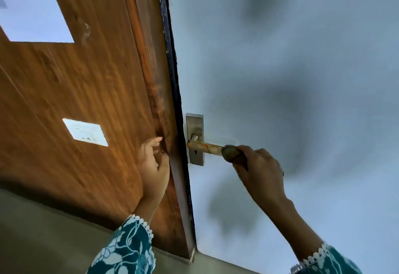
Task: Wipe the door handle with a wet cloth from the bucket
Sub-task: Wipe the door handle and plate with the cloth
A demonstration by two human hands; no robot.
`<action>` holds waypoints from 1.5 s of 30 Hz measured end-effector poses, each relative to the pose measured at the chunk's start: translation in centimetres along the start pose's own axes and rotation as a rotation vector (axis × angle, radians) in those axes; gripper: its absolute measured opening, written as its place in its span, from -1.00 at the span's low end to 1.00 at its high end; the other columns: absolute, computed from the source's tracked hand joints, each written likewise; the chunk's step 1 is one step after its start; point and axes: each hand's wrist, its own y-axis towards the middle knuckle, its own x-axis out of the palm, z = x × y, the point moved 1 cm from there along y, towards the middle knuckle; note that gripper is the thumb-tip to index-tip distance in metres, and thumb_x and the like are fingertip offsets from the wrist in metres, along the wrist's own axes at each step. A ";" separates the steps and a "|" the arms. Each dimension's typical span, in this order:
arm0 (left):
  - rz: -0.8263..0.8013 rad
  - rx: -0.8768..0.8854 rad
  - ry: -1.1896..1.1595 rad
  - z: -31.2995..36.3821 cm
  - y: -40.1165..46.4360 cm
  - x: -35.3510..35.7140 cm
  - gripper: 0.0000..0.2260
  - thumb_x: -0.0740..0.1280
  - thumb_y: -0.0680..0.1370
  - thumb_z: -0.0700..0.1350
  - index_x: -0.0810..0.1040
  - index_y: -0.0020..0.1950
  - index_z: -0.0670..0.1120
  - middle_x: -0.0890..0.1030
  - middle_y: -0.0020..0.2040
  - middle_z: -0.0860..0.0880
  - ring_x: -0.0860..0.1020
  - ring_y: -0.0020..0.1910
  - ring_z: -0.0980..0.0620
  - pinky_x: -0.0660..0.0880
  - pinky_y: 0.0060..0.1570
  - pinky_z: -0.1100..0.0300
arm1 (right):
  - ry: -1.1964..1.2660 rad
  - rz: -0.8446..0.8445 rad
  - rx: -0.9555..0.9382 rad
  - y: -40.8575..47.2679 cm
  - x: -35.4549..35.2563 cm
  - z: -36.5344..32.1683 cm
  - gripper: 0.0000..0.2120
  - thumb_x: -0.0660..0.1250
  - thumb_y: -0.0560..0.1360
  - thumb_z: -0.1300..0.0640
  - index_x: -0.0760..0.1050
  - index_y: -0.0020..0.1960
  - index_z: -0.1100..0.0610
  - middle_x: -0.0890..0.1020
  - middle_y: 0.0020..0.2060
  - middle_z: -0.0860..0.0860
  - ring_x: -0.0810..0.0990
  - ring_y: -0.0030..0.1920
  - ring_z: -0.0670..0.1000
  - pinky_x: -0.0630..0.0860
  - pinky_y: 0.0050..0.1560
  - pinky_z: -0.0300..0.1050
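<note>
A pale lever door handle point(207, 147) with orange-brown smears sticks out from a silver backplate point(195, 138) with a keyhole, on the light blue door face point(280, 68). My right hand point(259, 170) is shut on a dark grey-green cloth point(232, 153), and the cloth wraps the free end of the lever. My left hand point(154, 169) rests against the wooden door edge point(164, 122) just left of the backplate, fingers curled on the wood, holding nothing. No bucket is in view.
The brown wood-grain surface point(75, 90) on the left carries a white label point(85, 132) and a white sheet point(32, 7) higher up. A dark strip point(172, 62) runs along the door edge. Grey wall point(43, 230) shows at the lower left.
</note>
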 end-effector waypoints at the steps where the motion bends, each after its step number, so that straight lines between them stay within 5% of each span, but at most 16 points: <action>1: 0.012 0.056 0.025 -0.6 0.8 0.1 -0.66 0.27 0.45 -0.37 0.46 0.23 -0.26 0.53 0.16 -0.22 0.50 0.16 -0.16 0.44 0.19 0.00 | -0.081 0.060 -0.030 0.6 0.0 -0.7 -0.79 0.54 0.28 0.24 0.63 -0.10 0.16 0.64 -0.44 0.07 0.59 -0.29 0.14 0.37 -0.38 -0.14; 4: -0.016 0.206 0.117 -2.8 3.4 0.2 -0.57 0.27 0.47 -0.29 0.36 0.34 -0.30 0.44 0.33 -0.27 0.35 0.37 -0.19 0.25 0.37 -0.07 | -0.227 0.055 -0.097 3.0 0.3 -3.6 -0.79 0.54 0.25 0.27 0.64 -0.12 0.18 0.69 -0.40 0.08 0.64 -0.09 0.20 0.49 -0.16 -0.01; 11: -0.161 0.444 0.343 -7.0 7.5 1.1 -0.47 0.08 0.61 0.03 0.15 0.48 -0.26 0.10 0.51 -0.22 0.00 0.52 -0.07 -0.09 0.43 -0.23 | -0.284 -0.129 -0.258 7.6 4.7 -8.9 -0.80 0.26 0.51 0.23 0.52 0.11 0.10 0.67 -0.09 0.03 0.62 -0.15 0.11 0.41 -0.28 -0.11; 17: -0.173 0.547 0.397 -8.0 8.2 2.3 -0.45 -0.07 0.63 0.11 0.10 0.48 -0.25 0.08 0.46 -0.23 0.06 0.48 -0.20 -0.06 0.29 -0.42 | -0.495 -0.240 -0.303 7.0 9.8 -11.6 -0.74 0.18 0.52 0.27 0.55 0.14 0.18 0.66 0.00 0.10 0.53 0.03 0.18 0.48 -0.01 0.00; 24: -0.130 0.591 0.382 -8.5 8.7 2.9 -0.49 -0.09 0.64 0.08 0.19 0.43 -0.26 0.18 0.42 -0.24 0.15 0.43 -0.22 -0.01 0.20 -0.46 | -0.546 -0.281 -0.140 6.9 9.1 -9.6 -0.69 0.21 0.49 0.30 0.55 0.16 0.09 0.66 0.03 0.02 0.50 0.03 0.16 0.43 -0.07 -0.05; 28: -0.118 0.597 0.358 -8.9 8.7 3.0 -0.49 -0.08 0.64 0.07 0.11 0.48 -0.23 0.17 0.44 -0.20 -0.11 0.54 -0.02 -0.04 0.25 -0.43 | -0.536 -0.306 -0.035 6.1 7.2 -7.1 -0.62 0.22 0.48 0.33 0.54 0.18 -0.02 0.64 0.04 -0.07 0.49 0.05 0.10 0.36 -0.12 -0.14; 35: -0.086 0.624 0.343 -9.5 8.5 3.3 -0.49 -0.04 0.64 0.04 0.04 0.52 -0.20 0.16 0.46 -0.20 -0.12 0.54 0.01 -0.07 0.28 -0.41 | -0.610 -0.312 -0.146 7.1 9.3 -10.7 -0.73 0.32 0.41 0.33 0.57 0.09 0.15 0.67 -0.05 0.08 0.51 0.01 0.17 0.43 -0.14 -0.06; 40: -0.040 0.633 0.347 -10.0 8.6 3.8 -0.48 -0.04 0.64 0.04 -0.05 0.54 -0.14 0.15 0.48 -0.18 -0.10 0.54 -0.01 -0.06 0.27 -0.43 | -0.658 -0.282 -0.135 5.2 8.3 -8.1 -0.70 0.23 0.48 0.29 0.52 0.18 0.14 0.62 0.06 0.07 0.48 0.03 0.16 0.43 -0.06 -0.05; 45: -0.027 0.639 0.338 -10.0 8.6 4.1 -0.47 -0.02 0.64 0.03 -0.05 0.54 -0.14 0.14 0.49 -0.16 -0.09 0.54 -0.02 -0.08 0.28 -0.43 | -0.729 -0.247 -0.035 3.5 5.4 -5.3 -0.74 0.47 0.28 0.27 0.63 -0.06 0.07 0.69 -0.20 -0.04 0.58 -0.22 0.06 0.48 -0.29 -0.16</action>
